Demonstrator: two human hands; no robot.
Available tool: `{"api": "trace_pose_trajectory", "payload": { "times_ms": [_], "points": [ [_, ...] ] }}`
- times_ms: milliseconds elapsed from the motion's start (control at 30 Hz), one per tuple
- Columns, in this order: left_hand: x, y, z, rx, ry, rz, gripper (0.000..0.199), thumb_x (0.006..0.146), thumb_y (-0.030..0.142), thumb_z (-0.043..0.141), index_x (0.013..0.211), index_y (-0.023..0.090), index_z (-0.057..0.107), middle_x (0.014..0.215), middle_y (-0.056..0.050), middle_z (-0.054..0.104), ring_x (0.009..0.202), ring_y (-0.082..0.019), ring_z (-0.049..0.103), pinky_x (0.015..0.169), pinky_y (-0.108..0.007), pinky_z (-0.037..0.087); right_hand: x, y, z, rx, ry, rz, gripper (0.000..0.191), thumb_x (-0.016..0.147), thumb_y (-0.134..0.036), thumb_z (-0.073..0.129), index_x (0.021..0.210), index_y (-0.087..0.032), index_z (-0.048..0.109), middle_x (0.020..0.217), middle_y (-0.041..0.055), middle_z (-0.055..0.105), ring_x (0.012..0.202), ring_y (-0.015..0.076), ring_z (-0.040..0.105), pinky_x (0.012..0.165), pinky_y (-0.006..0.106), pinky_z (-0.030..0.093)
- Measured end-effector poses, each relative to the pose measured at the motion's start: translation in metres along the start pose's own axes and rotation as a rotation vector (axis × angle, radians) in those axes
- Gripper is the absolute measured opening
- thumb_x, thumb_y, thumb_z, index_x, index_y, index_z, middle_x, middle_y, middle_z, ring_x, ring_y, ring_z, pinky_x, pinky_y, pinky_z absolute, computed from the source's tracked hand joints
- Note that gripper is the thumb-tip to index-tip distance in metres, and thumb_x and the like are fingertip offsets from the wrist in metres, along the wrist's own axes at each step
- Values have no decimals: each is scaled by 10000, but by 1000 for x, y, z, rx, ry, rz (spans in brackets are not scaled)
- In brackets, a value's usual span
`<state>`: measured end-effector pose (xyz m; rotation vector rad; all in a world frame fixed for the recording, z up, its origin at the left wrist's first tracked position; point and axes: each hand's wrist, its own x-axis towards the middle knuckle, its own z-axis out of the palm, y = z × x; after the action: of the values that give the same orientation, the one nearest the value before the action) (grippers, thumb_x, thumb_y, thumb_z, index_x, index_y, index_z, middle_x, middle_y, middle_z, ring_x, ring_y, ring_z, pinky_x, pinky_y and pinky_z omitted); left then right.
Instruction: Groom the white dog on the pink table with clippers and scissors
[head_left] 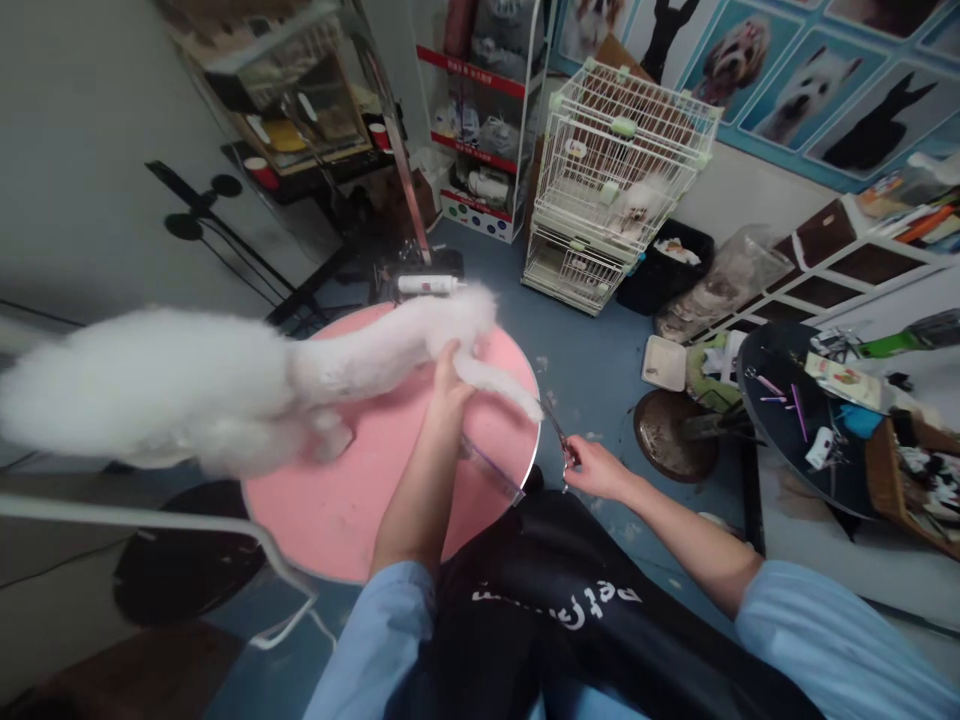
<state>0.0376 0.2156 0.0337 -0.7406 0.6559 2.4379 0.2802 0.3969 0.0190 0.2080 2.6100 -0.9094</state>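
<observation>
A white, fluffy dog (360, 350) is on the round pink table (330, 520), with one slim leg (499, 380) stretched toward the right rim. My left hand (450, 378) is closed around the upper part of that leg, and some fingers are hidden behind the fur. Beyond the table's right edge, my right hand (596, 468) grips scissors (556, 425) by their handles. The blades point up and left, with their tips by the fur at the leg's end; whether they touch it I cannot tell. A thin comb-like tool (491, 465) lies on the table beside my left forearm.
A white bottle (427, 285) is at the table's far edge. Stacked wire cages (615, 180), one holding a small white dog, stand ahead. At right, a dark round table (787, 440) carries several tools. A pale metal bar (150, 512) crosses the lower left.
</observation>
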Motion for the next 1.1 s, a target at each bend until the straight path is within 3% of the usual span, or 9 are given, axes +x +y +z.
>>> {"api": "trace_pose_trajectory", "payload": {
  "times_ms": [167,333,567,700,833,1100],
  "points": [
    [4,1,-4,8,-49,36,85,876,199,543,876,147,611,580,-5,629,457,-119,555,467,-198,434,2,1,2,138,-33,-34,241,722,-63,512,927,-183,549,815,8,671,650,115,563,614,211,362],
    [2,1,-2,22,-28,42,122,892,176,500,880,147,618,572,1,620,458,-114,547,469,-193,422,5,-3,3,115,-39,-19,222,728,-88,539,926,-187,555,819,11,671,659,120,568,613,211,357],
    [-2,-6,3,-20,-17,110,142,888,121,468,841,135,601,598,7,641,482,-103,565,485,-179,425,19,-42,15,-120,57,119,189,786,-106,516,957,-180,545,820,55,662,723,169,593,598,246,292],
    [0,-8,2,-30,1,111,132,871,131,499,925,128,620,622,15,643,513,-98,576,533,-175,440,29,-57,23,-140,76,130,244,798,-158,542,1041,-181,540,881,62,670,773,189,609,616,253,298],
    [4,-8,-4,-18,0,114,174,849,158,550,999,115,626,645,15,648,535,-102,589,590,-186,465,33,-60,23,-145,65,123,267,789,-105,498,1045,-168,540,866,57,667,758,179,606,615,249,292],
    [11,-7,-14,16,-68,108,104,807,181,607,900,133,612,647,17,649,509,-88,573,525,-181,438,30,-59,17,-5,35,91,213,753,-89,535,949,-169,547,779,23,640,663,130,557,592,225,290]
  ]
}}
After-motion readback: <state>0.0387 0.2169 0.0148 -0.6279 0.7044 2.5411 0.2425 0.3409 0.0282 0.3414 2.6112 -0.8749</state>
